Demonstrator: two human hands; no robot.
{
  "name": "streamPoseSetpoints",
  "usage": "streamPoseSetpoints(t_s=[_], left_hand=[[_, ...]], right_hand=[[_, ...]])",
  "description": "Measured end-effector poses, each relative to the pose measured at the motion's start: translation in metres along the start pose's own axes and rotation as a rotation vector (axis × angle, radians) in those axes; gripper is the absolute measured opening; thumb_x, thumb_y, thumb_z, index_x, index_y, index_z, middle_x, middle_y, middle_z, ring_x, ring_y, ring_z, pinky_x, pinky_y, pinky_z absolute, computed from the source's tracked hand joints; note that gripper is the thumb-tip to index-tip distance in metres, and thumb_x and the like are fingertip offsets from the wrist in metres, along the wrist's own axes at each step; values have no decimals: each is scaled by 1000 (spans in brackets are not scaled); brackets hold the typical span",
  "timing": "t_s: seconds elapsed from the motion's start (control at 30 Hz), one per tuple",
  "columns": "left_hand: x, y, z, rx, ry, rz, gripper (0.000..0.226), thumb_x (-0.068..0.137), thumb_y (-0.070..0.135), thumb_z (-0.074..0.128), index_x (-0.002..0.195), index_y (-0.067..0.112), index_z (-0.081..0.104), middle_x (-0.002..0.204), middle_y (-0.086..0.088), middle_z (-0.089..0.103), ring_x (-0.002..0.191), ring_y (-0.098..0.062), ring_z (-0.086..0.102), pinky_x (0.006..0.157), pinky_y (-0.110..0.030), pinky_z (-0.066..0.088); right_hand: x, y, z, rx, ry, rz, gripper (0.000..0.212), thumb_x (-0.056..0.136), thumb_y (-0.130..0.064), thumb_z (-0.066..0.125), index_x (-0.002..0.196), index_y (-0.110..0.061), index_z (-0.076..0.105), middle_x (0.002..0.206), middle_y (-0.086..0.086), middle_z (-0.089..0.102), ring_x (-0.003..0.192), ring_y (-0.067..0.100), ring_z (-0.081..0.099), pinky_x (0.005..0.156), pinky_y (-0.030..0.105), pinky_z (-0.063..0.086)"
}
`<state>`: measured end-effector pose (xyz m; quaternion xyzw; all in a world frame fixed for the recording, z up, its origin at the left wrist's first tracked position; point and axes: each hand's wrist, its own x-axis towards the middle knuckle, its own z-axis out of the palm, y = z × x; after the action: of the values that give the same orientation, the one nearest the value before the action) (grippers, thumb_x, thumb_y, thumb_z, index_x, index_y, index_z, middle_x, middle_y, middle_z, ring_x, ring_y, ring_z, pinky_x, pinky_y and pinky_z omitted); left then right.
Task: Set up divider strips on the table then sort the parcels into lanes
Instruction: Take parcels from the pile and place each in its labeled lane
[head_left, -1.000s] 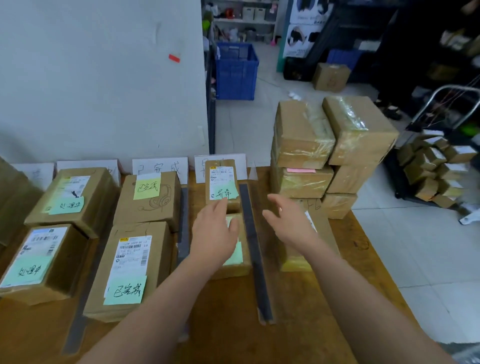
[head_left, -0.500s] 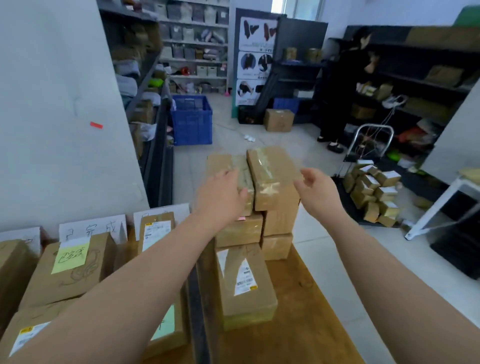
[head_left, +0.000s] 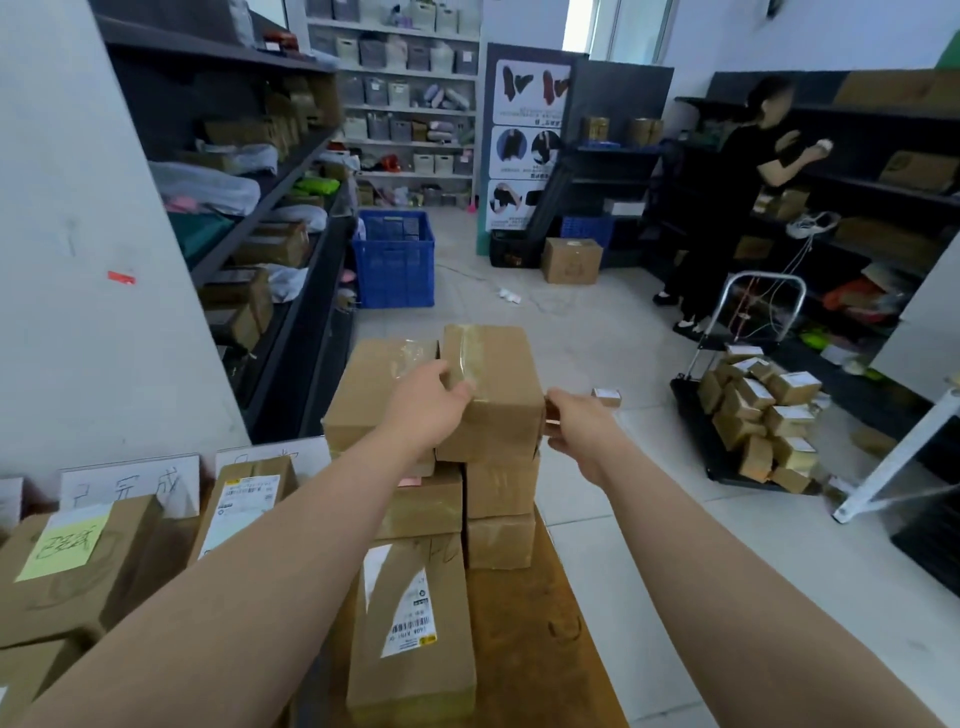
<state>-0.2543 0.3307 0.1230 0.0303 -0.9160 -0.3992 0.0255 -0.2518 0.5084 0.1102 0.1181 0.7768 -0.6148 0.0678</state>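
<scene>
Up they come from the lanes! A second ago both hands were low over the sorted boxes, and half a second ago they were closing on the stack, the right one spread and clear of it. Now the left grip (head_left: 434, 400) is clamped on the taped top parcel (head_left: 493, 395), thumb over the top face and fingers down its left side. The right grip (head_left: 574, 423) has closed in, its fingers curled against the right face. That parcel crowns the right column of the stack at the far end of the bench (head_left: 524, 654). Its long axis runs straight away from the person toward the blue crate (head_left: 395, 260), with a tape band along the same line. Count the stack: five boxes showing, three in the right column and two in the left, with the neighbouring top box (head_left: 371, 395) touching the held one. One labelled parcel (head_left: 410, 623) lies in front of the stack, also lengthwise away. To the left sit two more, one under a yellow note (head_left: 65, 543), one white-labelled (head_left: 244, 499).
</scene>
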Motion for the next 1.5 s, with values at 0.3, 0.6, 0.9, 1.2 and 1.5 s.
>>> streamPoseSetpoints(t_s=[0.3, 0.6, 0.9, 1.2, 1.5], left_hand=[[-38, 30, 3, -368, 161, 95, 36, 98, 22, 57, 132, 33, 48, 95, 31, 43, 91, 6, 48, 66, -10, 36], [-100, 19, 15, -624, 60, 46, 45, 101, 24, 51, 143, 36, 41, 122, 16, 58, 103, 1, 57, 74, -16, 49], [-160, -23, 20, -766, -237, -83, 119, 53, 78, 75, 152, 43, 18, 143, 8, 44, 126, -17, 51, 108, -39, 43], [-231, -76, 2, -991, -363, -304, 52, 88, 52, 60, 136, 37, 48, 127, -1, 62, 113, -23, 61, 94, -45, 54], [-275, -103, 19, -1207, -473, -459, 46, 96, 55, 41, 132, 31, 56, 128, -5, 67, 118, -32, 61, 104, -58, 43]], right_hand=[[-10, 10, -20, 349, 28, -80, 19, 97, -25, 56, 113, -21, 65, 109, -3, 68, 107, 16, 60, 91, 47, 50], [-37, 35, -44, 537, -251, -205, 90, 60, -47, 87, 131, -1, 55, 125, 15, 65, 118, 27, 60, 94, 32, 48], [-109, 55, -22, 381, -214, -176, 91, 51, -30, 92, 131, -16, 51, 124, 7, 64, 109, 24, 66, 87, 36, 55], [-197, 92, 14, 393, -94, -67, 47, 88, -32, 68, 130, -16, 52, 118, 12, 64, 89, 16, 60, 83, 32, 47], [-249, 139, 32, 504, -254, 89, 81, 70, -44, 80, 141, -40, 40, 133, -2, 59, 111, 23, 65, 94, 55, 51]])
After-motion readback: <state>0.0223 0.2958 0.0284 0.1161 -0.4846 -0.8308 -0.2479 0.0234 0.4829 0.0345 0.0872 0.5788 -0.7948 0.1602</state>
